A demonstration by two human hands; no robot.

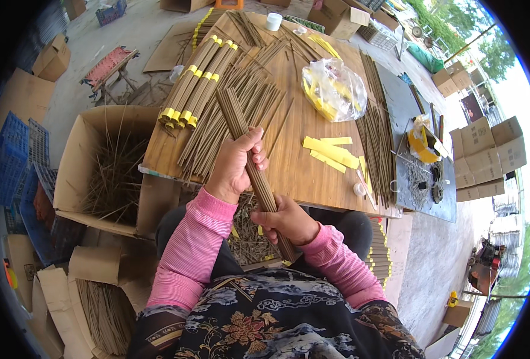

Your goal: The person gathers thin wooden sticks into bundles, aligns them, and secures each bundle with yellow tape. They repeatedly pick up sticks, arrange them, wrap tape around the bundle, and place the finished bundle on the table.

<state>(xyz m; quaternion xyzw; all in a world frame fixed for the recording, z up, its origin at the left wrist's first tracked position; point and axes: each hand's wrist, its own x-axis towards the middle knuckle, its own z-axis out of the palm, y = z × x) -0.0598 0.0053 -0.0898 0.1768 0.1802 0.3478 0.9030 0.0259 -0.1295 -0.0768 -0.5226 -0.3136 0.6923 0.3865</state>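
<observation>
A bundle of thin brown sticks [235,112] slants across in front of me, its far end over the table and its near end above my lap. My left hand [238,164] is wrapped round the middle of the bundle. Lower down, my right hand [286,221] grips it near its bottom end. Many loose brown sticks [217,128] lie spread on the wooden table [289,173] just beyond my left hand. Right of them are flat yellow paper strips [330,154] and a clear plastic bag [334,90] with yellow strips inside.
Finished-looking bundles with yellow bands [198,81] are stacked at the table's far left. An open cardboard box [73,173] holding sticks stands left of the table. To the right, a dark board [420,185] carries a yellow tape roll [423,145] and scraps. A white cup [273,22] stands at the back.
</observation>
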